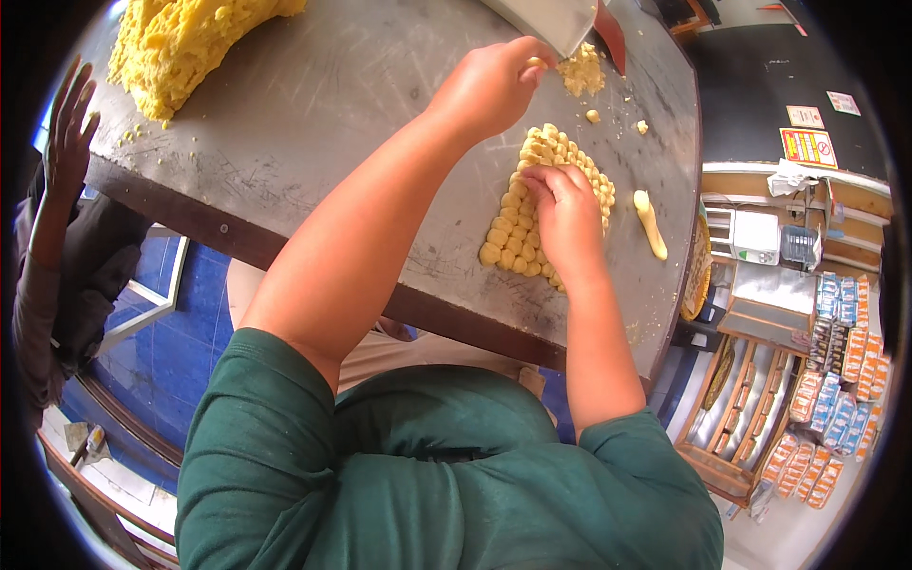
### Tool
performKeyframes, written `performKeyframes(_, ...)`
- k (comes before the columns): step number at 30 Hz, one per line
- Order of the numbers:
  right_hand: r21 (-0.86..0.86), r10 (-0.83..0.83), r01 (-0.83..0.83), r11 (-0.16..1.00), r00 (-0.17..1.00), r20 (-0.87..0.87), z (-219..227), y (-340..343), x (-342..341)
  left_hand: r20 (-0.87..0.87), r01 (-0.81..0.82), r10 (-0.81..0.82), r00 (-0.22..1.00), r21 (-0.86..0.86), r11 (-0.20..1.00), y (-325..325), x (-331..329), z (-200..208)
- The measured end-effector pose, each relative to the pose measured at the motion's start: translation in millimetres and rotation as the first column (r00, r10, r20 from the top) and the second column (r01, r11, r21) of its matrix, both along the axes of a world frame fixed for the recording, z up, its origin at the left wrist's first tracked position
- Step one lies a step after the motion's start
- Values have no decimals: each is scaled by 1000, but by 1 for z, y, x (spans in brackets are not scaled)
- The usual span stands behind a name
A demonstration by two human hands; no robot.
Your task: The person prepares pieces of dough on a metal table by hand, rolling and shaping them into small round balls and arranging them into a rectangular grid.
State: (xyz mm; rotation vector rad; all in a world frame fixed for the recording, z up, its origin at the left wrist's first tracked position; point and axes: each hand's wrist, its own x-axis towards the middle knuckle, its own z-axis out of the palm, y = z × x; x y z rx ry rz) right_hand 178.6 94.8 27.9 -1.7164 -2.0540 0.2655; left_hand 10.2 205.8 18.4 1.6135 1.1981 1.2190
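Note:
Small pale-yellow dough balls (513, 228) lie packed in rows on the metal table (351, 123). Over them, my right hand (570, 214) has its fingers bent together, the tips down among the balls; what they hold is hidden. My left hand (489, 85) is raised further off, thumb and fingers pinched on something too small to name. Beside it lies a crumbly yellow heap (581, 71), with one loose ball (593, 116) near it. To the right of the rows lies a strip of dough (650, 225).
A big mass of yellow dough (190, 47) sits at the table's far left. A pale metal tray or scoop (546, 19) stands at the far edge. Another person's hand (71, 128) is raised at the left. Shelves with stacked packages (841, 380) stand on the right.

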Motion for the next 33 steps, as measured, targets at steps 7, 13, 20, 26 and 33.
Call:
performKeyframes(7,-71,35,-42,997,994,-102,8,-12,6,-98,47,-59,993,-117,992,7,-4,-6)
performKeyframes(13,-15,-54,53,998,997,-61,-8,-11,1,76,-16,18,997,-26,1000,12,-5,-17)
performKeyframes(20,-100,-100,82,992,976,-191,8,-25,-3,-485,-94,391,782,529,843,15,-2,-43)
performKeyframes(26,-76,-30,24,997,996,-83,1,-25,0,-677,227,-73,733,142,964,-5,22,-24)
performKeyframes(33,-2,-21,21,1000,989,-149,10,-37,-2,-700,272,-176,692,28,962,-5,22,-18)
